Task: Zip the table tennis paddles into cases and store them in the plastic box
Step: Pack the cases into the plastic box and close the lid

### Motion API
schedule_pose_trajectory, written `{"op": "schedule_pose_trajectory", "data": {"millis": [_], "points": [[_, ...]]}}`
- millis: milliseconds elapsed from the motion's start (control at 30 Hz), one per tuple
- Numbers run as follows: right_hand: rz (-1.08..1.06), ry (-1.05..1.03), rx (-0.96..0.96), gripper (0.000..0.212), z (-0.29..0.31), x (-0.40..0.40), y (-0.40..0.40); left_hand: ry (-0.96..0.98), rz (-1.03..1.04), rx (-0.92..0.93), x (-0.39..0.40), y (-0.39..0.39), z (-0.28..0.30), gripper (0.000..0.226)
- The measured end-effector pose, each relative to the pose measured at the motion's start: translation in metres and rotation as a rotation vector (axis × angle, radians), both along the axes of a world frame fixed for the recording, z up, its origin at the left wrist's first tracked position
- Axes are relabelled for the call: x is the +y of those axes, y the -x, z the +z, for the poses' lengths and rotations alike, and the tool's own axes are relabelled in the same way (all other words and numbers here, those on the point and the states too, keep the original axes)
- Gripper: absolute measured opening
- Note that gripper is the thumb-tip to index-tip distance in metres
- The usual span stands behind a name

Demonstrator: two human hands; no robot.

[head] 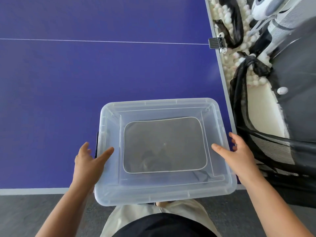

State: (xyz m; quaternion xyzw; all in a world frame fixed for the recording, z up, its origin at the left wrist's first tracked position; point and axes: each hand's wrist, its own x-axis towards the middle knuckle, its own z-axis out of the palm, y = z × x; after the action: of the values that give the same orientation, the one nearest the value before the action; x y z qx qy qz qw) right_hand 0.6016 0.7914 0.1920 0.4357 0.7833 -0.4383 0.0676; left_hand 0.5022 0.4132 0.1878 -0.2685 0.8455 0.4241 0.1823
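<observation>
Seen from above, a blue tabletop (85,74) fills the left and centre of the view, crossed by a thin white line (102,41). At its near edge, a grey strip borders grey carpeted floor (34,214).

Moving right, the person's left hand (89,161) lies at the left side of a clear plastic box (109,194), fingers straight and spread, thumb touching the lid's left edge, gripping nothing. A dark latch (97,144) shows on the box's left wall just beside this hand.

The box sits at the tabletop's near right corner, its near end hanging past the edge toward the person, and a translucent lid (164,106) covers it. Through the lid, a dark grey case with pale piping (164,144) lies flat on the box floor, roughly centred. Whether a paddle is inside cannot be told.

Next, the right hand (239,154) rests at the lid's right edge, fingers loose and apart, thumb on the lid, holding nothing.

Farthest right, beyond the tabletop's edge, black netting (248,117) hangs around a trough of many white balls (230,62).
</observation>
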Motion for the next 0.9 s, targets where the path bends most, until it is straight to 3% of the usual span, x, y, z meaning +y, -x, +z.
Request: {"op": "schedule_pose_trajectory", "data": {"millis": [67,167,200,333,500,633,767,900], "points": [[-0.039,0.094,-0.009,0.088,0.001,0.001,0.002,-0.103,0.045,-0.084,-0.002,0.000,0.002,0.083],[-0.044,0.147,-0.016,0.090,0.002,0.001,0.002,-0.216,0.034,-0.112,-0.003,-0.001,0.008,0.029],[-0.049,0.139,-0.017,0.091,0.001,0.002,0.002,-0.214,0.031,-0.091,-0.003,-0.001,0.009,0.021],[-0.046,0.052,-0.021,0.093,0.002,-0.002,0.000,-0.121,0.046,0.009,-0.002,-0.002,0.008,0.029],[0.022,-0.045,-0.022,0.091,0.005,-0.006,-0.003,0.011,0.004,0.076,-0.001,-0.004,0.006,0.064],[0.141,-0.275,-0.027,0.078,0.012,-0.020,-0.002,0.054,-0.022,0.142,0.002,-0.009,0.007,0.062],[0.315,-0.609,0.102,0.059,0.002,-0.050,0.001,0.068,-0.035,0.160,0.002,-0.010,0.003,0.061],[0.462,-0.656,0.236,0.059,0.001,-0.090,0.011,0.067,-0.038,0.154,0.001,-0.012,-0.001,0.064]]}}
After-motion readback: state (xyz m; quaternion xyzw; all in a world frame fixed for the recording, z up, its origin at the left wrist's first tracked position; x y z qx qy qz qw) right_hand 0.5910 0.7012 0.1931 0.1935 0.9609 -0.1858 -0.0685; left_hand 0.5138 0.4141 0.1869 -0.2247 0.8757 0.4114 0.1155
